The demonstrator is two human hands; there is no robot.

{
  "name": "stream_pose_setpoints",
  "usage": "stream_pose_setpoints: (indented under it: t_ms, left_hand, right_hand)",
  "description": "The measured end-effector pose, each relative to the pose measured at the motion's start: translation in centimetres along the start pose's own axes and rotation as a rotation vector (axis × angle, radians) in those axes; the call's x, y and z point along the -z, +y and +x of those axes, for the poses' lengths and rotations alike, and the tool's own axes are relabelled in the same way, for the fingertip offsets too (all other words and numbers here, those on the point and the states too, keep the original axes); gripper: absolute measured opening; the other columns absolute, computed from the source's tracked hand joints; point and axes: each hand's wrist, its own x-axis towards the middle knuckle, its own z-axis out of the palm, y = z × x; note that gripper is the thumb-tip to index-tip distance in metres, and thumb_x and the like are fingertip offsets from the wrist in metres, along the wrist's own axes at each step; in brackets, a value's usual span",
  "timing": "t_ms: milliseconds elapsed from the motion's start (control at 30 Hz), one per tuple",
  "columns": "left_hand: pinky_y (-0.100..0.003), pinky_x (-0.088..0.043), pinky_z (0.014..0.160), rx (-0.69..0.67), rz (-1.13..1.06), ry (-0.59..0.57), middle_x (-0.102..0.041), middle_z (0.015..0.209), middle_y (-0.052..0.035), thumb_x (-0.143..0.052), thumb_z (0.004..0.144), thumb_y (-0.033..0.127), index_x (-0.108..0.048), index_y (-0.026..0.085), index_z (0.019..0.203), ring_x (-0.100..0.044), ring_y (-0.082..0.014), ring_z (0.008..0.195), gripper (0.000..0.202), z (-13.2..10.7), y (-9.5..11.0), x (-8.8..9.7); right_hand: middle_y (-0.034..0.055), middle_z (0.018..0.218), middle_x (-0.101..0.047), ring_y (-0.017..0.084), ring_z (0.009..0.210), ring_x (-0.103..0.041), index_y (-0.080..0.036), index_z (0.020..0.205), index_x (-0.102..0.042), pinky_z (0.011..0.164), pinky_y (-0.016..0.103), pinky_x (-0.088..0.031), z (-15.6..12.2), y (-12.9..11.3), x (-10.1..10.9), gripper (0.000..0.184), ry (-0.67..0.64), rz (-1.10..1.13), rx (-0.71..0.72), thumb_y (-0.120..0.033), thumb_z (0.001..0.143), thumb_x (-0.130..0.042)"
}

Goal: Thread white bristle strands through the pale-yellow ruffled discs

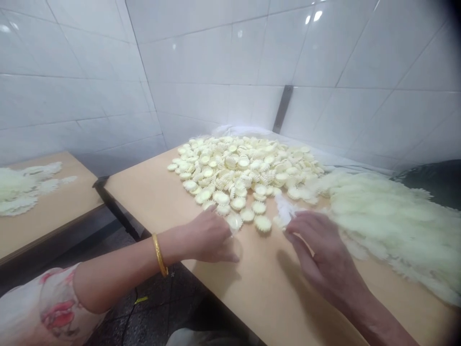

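Head view: the left hand (211, 235) lies at centre frame on the wooden counter (266, 293), knuckles up and fingers loosely curled. Its fingertips are right at a pale yellow scalloped disc (234, 221) on the near edge of the pile of discs (245, 166). Whether they grip that disc cannot be told. A gold bangle (159, 254) sits on the wrist, and a floral sleeve (46, 307) shows at lower left.

The right hand (317, 247) is just right of centre, palm down, its fingertips pinched together on a small white frond (285, 209) that stands up beside the nearest discs. Just right of this hand, a heap of pale green feathery fronds (389, 226) spreads across the counter to the right edge of the frame, touching the disc pile at its upper end.

At far left a second counter (54, 211), separated by a gap, carries more fronds (21, 190). White tiled walls (201, 57) close the corner behind, with a grey metal strip (283, 108) on them.
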Motion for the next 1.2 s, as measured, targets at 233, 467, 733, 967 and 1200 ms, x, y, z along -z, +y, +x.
stream_pose_setpoints:
  t_ms: [233, 467, 733, 967, 1200]
  left_hand:
    - [-0.042, -0.027, 0.091, -0.13, 0.093, -0.039, -0.055, 0.063, -0.0014, -0.049, 0.081, 0.04, -0.057, 0.017, 0.067, -0.05, -0.0141, 0.063, 0.028, -0.1, 0.8, 1.9]
    - [-0.032, -0.043, 0.074, 0.266, -0.945, 0.269, -0.056, 0.102, -0.0089, -0.041, 0.086, 0.038, -0.052, 0.018, 0.115, -0.053, -0.0164, 0.086, 0.037, 1.9, 5.0, -1.0]
    - [-0.024, -0.043, 0.06, 0.435, -1.873, 0.159, -0.053, 0.072, -0.003, -0.057, 0.077, 0.023, -0.056, 0.011, 0.087, -0.051, -0.0084, 0.06, 0.015, 6.1, 6.8, -4.6]
    - [-0.02, -0.038, 0.052, 0.49, -1.882, 0.125, -0.05, 0.066, -0.0018, -0.044, 0.083, 0.016, -0.05, 0.012, 0.087, -0.051, -0.0081, 0.054, 0.008, 6.1, 5.4, -2.5]
    - [-0.014, -0.025, 0.042, 0.541, -1.802, 0.215, -0.047, 0.06, 0.0024, -0.051, 0.08, 0.016, -0.048, 0.015, 0.081, -0.038, -0.0022, 0.043, 0.003, 7.0, 5.9, -1.4]
  right_hand:
    - [0.0042, 0.083, -0.062, 0.02, 0.082, -0.057, -0.022, 0.08, -0.055, 0.068, 0.032, -0.045, 0.5, 0.0, 0.1, 0.011, 0.021, 0.204, -0.209, -0.022, 0.085, -0.045]
    - [0.0053, 0.085, -0.061, 0.021, 0.088, -0.055, -0.02, 0.086, -0.055, 0.074, 0.035, -0.045, 1.6, -1.6, -0.4, 0.013, 0.132, 0.252, -0.059, -0.013, 0.084, -0.045]
    - [0.0107, 0.096, -0.056, 0.025, 0.095, -0.052, -0.018, 0.101, -0.055, 0.079, 0.042, -0.044, -0.2, -0.2, -0.6, 0.023, 0.225, 0.071, 0.016, -0.01, 0.08, -0.051]
    - [0.0086, 0.084, -0.057, 0.022, 0.084, -0.052, -0.016, 0.097, -0.053, 0.074, 0.039, -0.043, -0.6, -1.4, -0.9, 0.025, 0.249, 0.073, 0.118, -0.003, 0.076, -0.052]
    - [0.0045, 0.07, -0.054, 0.019, 0.07, -0.048, -0.018, 0.077, -0.054, 0.067, 0.034, -0.039, -0.9, 1.2, -2.5, 0.013, -0.023, -0.001, -0.063, -0.016, 0.084, -0.043]
